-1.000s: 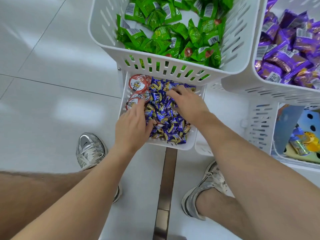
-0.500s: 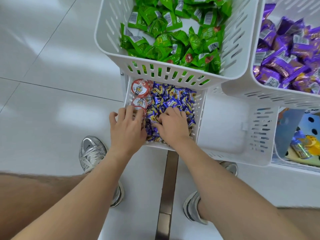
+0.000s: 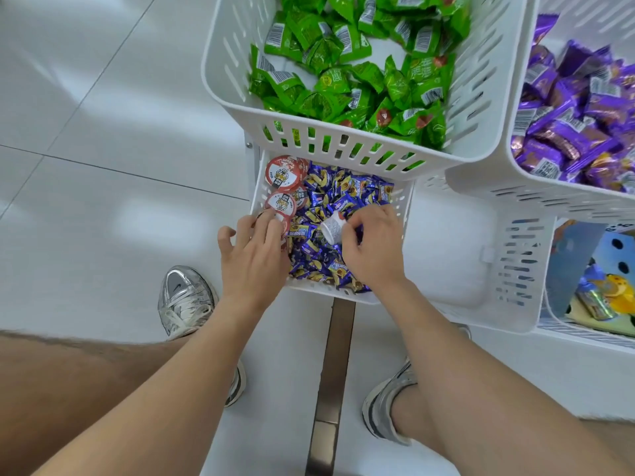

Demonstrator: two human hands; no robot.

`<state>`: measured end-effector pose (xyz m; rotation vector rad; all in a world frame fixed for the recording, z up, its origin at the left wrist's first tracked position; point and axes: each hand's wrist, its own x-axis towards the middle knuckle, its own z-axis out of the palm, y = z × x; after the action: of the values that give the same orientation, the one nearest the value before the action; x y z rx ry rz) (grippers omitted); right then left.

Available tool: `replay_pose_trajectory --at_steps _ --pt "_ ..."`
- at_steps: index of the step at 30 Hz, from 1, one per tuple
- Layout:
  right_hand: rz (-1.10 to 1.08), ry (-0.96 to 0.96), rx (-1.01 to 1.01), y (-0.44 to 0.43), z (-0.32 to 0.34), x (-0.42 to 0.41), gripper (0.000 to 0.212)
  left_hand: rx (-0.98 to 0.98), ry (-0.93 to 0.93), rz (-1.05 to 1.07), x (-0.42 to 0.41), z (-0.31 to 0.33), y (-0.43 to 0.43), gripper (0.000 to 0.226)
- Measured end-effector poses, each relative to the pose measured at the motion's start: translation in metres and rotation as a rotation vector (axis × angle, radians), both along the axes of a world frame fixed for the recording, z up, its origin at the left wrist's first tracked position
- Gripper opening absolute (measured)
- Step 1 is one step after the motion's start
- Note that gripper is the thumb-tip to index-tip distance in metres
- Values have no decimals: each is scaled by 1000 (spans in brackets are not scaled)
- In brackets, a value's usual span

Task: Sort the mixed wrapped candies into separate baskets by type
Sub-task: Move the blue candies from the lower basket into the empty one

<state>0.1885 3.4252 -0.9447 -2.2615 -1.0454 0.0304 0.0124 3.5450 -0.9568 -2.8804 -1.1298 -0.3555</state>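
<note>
Right hand (image 3: 372, 247) in a pinching grip on a small white ribbed cup (image 3: 332, 229), tilted above crinkly blue-and-gold wrapped candies (image 3: 338, 201); left hand (image 3: 252, 257) with loose, spread grip, holding nothing, fingertips on round red foil-lidded cups (image 3: 284, 173). All inside a slotted white plastic lower basket (image 3: 403, 204) over glossy pale floor tiles (image 3: 103, 207) with a dark metal strip (image 3: 331, 379). Above, another slotted basket (image 3: 343, 151) heaped with green packets (image 3: 330, 80); just beside it, a third basket (image 3: 481, 180) full of shiny purple packets (image 3: 570, 132).
</note>
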Motion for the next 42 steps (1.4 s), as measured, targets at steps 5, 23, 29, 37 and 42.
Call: replay_pose_trajectory --at_steps 5,23,29,37,42 --pt "165 -64 -44 23 13 -17 14 -5 -62 52 -12 -5 -12 30" --pt "271 203 49 71 -3 -46 13 -75 -117 51 -17 -7 8 54" --pt "-8 298 34 47 7 -32 17 -111 -15 -38 -17 -2 6 74" --pt "-24 169 -616 40 -12 -64 117 -110 46 -25 -6 12 14 76" --pt "-94 75 -616 52 -23 -71 108 -112 76 -35 -6 13 18 74"
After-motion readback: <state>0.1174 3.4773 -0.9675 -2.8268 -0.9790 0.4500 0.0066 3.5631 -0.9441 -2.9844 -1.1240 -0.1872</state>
